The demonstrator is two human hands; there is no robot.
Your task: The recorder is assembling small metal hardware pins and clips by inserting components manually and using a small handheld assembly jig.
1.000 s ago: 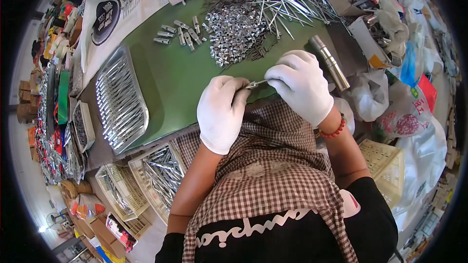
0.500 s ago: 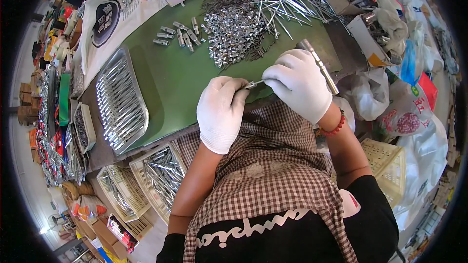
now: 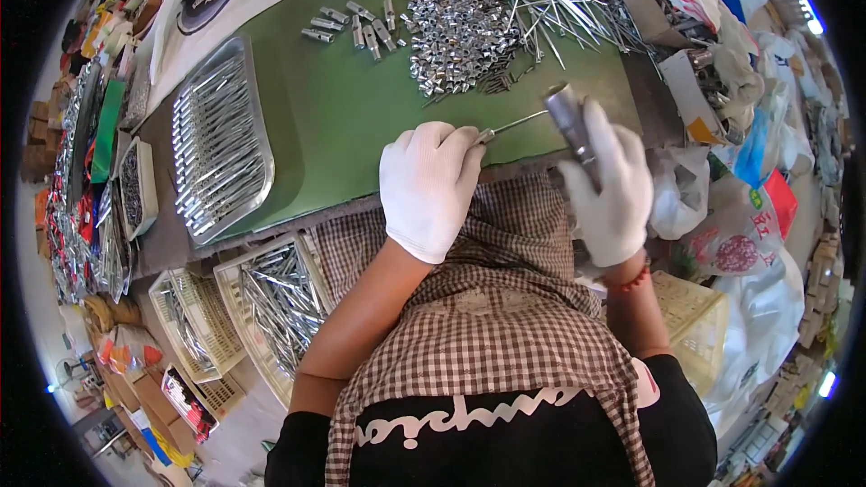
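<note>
My left hand (image 3: 428,185), in a white glove, rests at the green tabletop's near edge with its fingers pinched. Between thumb and forefinger it grips a small metal fitting with a thin rod (image 3: 523,121), which points right and slightly away. Also gloved and somewhat blurred, my right hand (image 3: 618,194) is closed round a metal hammer (image 3: 568,117). The hammer's cylindrical head stands close to the rod's far end; most of its handle is hidden by the hand. Beyond both hands lies a heap of small metal sleeves (image 3: 460,36).
A metal tray (image 3: 257,171) of lined-up rods stands left. Several larger metal cylinders (image 3: 365,27) lie behind, and loose long pins (image 3: 568,13) at the back right. Cream plastic baskets (image 3: 225,284) with metal parts sit below the table's left edge. Plastic bags (image 3: 740,234) crowd the right.
My right hand has let go of the rod and moved right and nearer, now with the hammer upright in its grip. My left hand keeps the fitting. The view has shifted slightly.
</note>
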